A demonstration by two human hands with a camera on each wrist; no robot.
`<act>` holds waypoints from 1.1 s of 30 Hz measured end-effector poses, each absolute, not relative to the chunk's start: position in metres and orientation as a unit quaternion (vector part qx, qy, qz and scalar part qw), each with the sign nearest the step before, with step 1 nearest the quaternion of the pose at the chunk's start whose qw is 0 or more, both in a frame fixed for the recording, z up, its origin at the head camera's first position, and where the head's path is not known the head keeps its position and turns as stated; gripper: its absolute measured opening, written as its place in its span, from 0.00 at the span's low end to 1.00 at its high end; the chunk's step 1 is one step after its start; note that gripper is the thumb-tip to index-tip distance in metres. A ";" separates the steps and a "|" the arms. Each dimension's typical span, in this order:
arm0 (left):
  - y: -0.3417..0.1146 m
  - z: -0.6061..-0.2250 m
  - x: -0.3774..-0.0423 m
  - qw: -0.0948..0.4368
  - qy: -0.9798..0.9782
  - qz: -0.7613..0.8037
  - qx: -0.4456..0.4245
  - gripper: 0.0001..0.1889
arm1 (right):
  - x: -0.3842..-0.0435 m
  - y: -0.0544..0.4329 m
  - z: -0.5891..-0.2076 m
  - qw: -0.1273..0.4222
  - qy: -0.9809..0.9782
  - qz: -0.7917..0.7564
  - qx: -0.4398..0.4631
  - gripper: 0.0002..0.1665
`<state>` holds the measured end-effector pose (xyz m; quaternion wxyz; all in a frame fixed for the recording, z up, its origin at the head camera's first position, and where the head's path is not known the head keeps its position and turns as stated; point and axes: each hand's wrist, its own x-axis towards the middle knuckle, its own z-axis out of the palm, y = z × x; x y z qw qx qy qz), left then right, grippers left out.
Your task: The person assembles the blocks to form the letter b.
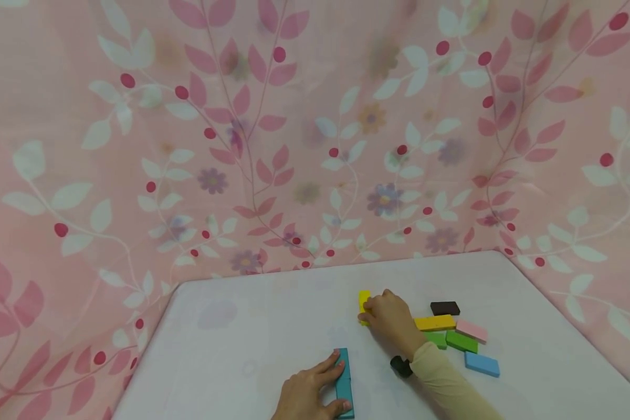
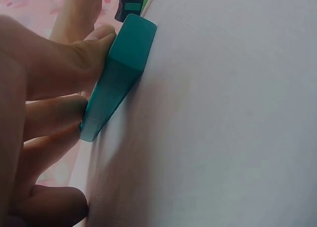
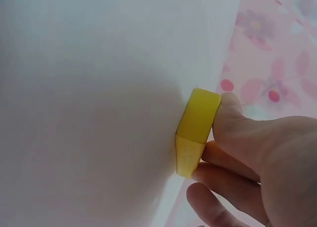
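Note:
Two teal blocks [image 1: 343, 380] lie end to end on the white table, a thin seam between them. My left hand [image 1: 308, 386] rests its thumb and fingertips on their upper side. Up close in the left wrist view, the thumb and fingers touch the same side of a teal block [image 2: 131, 43]. Farther back, my right hand [image 1: 391, 315] pinches a yellow block [image 1: 364, 296] with thumb and fingers, low over or on the table. In the right wrist view that yellow block [image 3: 199, 115] shows its end, and part of its far side is hidden.
Right of my right hand lie a yellow-orange block [image 1: 436, 322], a dark brown block [image 1: 444, 308], a pink block [image 1: 471, 331], green blocks [image 1: 462, 342] and a blue block [image 1: 482, 364]. My right forearm partly covers this group. A pink floral cloth [image 1: 315, 192] hangs behind the table.

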<state>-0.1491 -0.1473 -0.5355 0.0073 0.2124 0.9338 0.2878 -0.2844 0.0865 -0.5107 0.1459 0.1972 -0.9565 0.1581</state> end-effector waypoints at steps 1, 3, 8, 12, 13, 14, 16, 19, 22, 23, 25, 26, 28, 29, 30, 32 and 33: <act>-0.148 -0.536 -0.149 0.008 0.933 0.291 0.211 0.39 | -0.284 0.084 -0.511 0.145 -0.956 0.158 0.198 0.15; -0.148 -0.536 -0.150 0.007 0.932 0.292 0.212 0.40 | -0.282 0.079 -0.511 0.143 -0.957 0.160 0.197 0.15; -0.147 -0.536 -0.150 0.011 0.933 0.291 0.212 0.40 | -0.278 0.069 -0.511 0.149 -0.954 0.164 0.203 0.16; -0.147 -0.536 -0.150 0.011 0.933 0.294 0.207 0.40 | -0.274 0.062 -0.512 0.156 -0.950 0.168 0.210 0.17; -0.147 -0.536 -0.150 0.008 0.933 0.293 0.208 0.40 | -0.274 0.061 -0.511 0.158 -0.949 0.169 0.213 0.17; -0.147 -0.536 -0.150 0.005 0.933 0.292 0.209 0.40 | -0.273 0.059 -0.511 0.160 -0.948 0.172 0.215 0.17; -0.148 -0.536 -0.149 -0.007 0.933 0.288 0.217 0.39 | -0.271 0.056 -0.511 0.161 -0.946 0.175 0.219 0.17; -0.149 -0.537 -0.149 -0.018 0.931 0.287 0.225 0.39 | -0.268 0.051 -0.511 0.155 -0.946 0.180 0.221 0.17; -0.149 -0.537 -0.149 -0.019 0.930 0.287 0.229 0.39 | -0.264 0.046 -0.511 0.146 -0.946 0.184 0.225 0.18; -0.148 -0.538 -0.149 -0.015 0.930 0.290 0.226 0.39 | -0.262 0.044 -0.511 0.143 -0.946 0.184 0.227 0.18; -0.148 -0.538 -0.149 -0.014 0.930 0.290 0.225 0.39 | -0.259 0.040 -0.510 0.140 -0.945 0.182 0.234 0.19; -0.148 -0.538 -0.149 -0.014 0.930 0.290 0.224 0.39 | -0.258 0.039 -0.510 0.139 -0.944 0.179 0.239 0.19; -0.148 -0.538 -0.149 -0.013 0.931 0.293 0.219 0.39 | -0.256 0.037 -0.509 0.138 -0.942 0.177 0.251 0.18; -0.147 -0.538 -0.149 -0.012 0.931 0.293 0.216 0.38 | -0.255 0.036 -0.508 0.136 -0.941 0.176 0.256 0.18; -0.147 -0.538 -0.149 -0.012 0.932 0.293 0.214 0.38 | -0.253 0.035 -0.508 0.134 -0.939 0.177 0.262 0.17; -0.147 -0.538 -0.149 -0.007 0.932 0.294 0.209 0.38 | -0.251 0.034 -0.507 0.124 -0.937 0.182 0.272 0.14; -0.147 -0.538 -0.149 -0.006 0.933 0.293 0.208 0.38 | -0.250 0.034 -0.506 0.119 -0.935 0.186 0.278 0.12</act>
